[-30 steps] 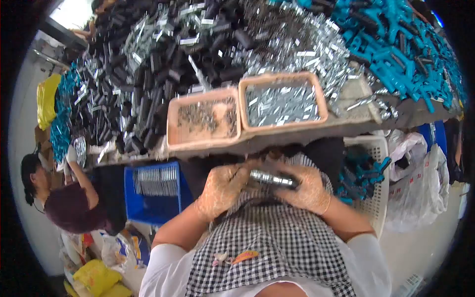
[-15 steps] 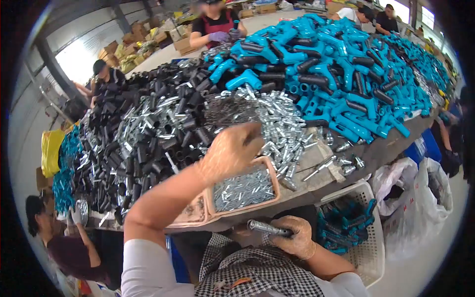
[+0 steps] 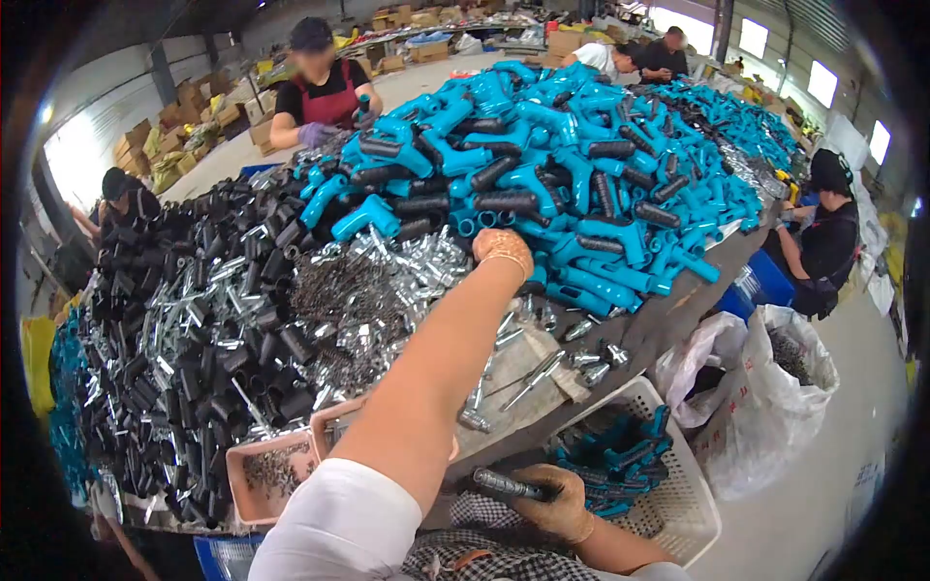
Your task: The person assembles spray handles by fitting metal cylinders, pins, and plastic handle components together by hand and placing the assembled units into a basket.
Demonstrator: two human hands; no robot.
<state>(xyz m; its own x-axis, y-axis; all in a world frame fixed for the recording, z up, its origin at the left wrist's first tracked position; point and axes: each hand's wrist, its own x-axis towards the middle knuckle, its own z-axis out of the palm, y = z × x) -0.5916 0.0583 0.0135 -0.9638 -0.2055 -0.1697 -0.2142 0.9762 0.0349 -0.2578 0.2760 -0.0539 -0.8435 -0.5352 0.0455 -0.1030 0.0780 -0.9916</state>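
Note:
My left hand (image 3: 504, 254), in a light glove, reaches far over the table to where the teal tool housings (image 3: 581, 276) meet the shiny metal parts (image 3: 426, 257). Its back faces me and its fingers are hidden, so whether it grips anything is unclear. Low in front of my checked apron, my right hand (image 3: 560, 504), also gloved, is closed around a ribbed silver metal shaft with a dark part (image 3: 504, 482). The shaft points left, its near end inside my fingers.
Black sleeves (image 3: 223, 242) and thin dark springs (image 3: 339, 286) are heaped leftward. A pink tray (image 3: 276, 474) sits at the table edge. A white basket (image 3: 683, 484) of teal pieces and white sacks (image 3: 775, 416) stand at right. Several co-workers surround the table.
My left hand has moved from above the pink tray, forward and right to the teal housings. The view has turned right. My right hand keeps holding the metal shaft.

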